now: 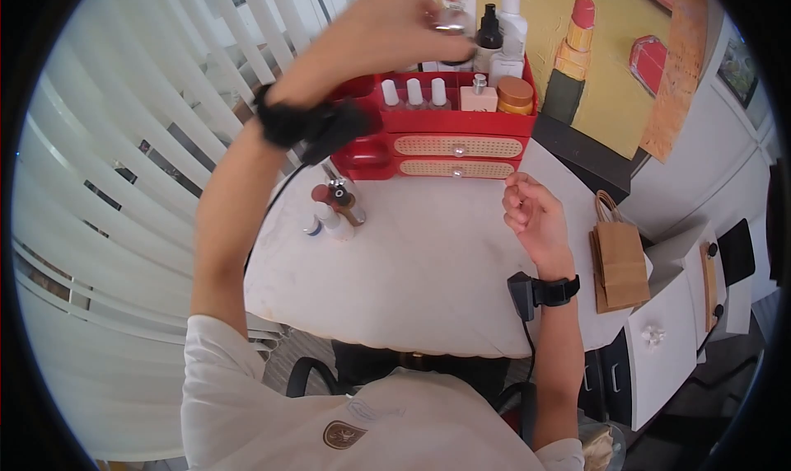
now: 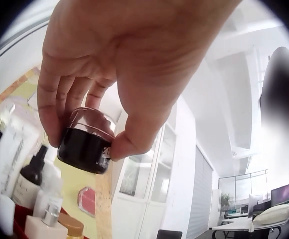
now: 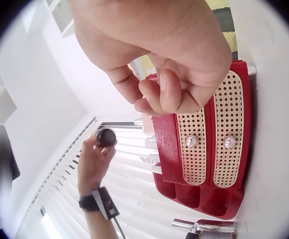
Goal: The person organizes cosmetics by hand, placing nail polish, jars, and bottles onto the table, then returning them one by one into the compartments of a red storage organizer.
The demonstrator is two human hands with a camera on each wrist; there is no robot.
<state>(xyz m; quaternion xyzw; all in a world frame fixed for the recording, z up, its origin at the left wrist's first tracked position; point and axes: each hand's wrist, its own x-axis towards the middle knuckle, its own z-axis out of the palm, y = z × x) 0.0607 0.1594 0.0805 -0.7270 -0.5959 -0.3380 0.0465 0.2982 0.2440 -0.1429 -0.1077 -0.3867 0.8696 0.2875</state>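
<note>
My left hand (image 1: 371,30) is raised over the back of a red cosmetics organizer (image 1: 461,125). Between its thumb and fingers it grips a small cream jar (image 2: 84,149), dark below with a shiny rose-metal lid. In the left wrist view the jar hangs tilted, above the bottles standing in the organizer. My right hand (image 1: 535,217) is by the organizer's front right corner, its fingers loosely curled and holding nothing. Right behind those fingers, in the right wrist view, are two woven-front drawers (image 3: 229,127) with round clear knobs.
White-capped nail polish bottles (image 1: 414,93), a pink perfume bottle (image 1: 479,99) and an orange-lidded jar (image 1: 515,96) stand in the organizer. Several small cosmetics (image 1: 336,207) stand on the white table (image 1: 412,281) at left. A paper bag (image 1: 620,265) is at the right edge.
</note>
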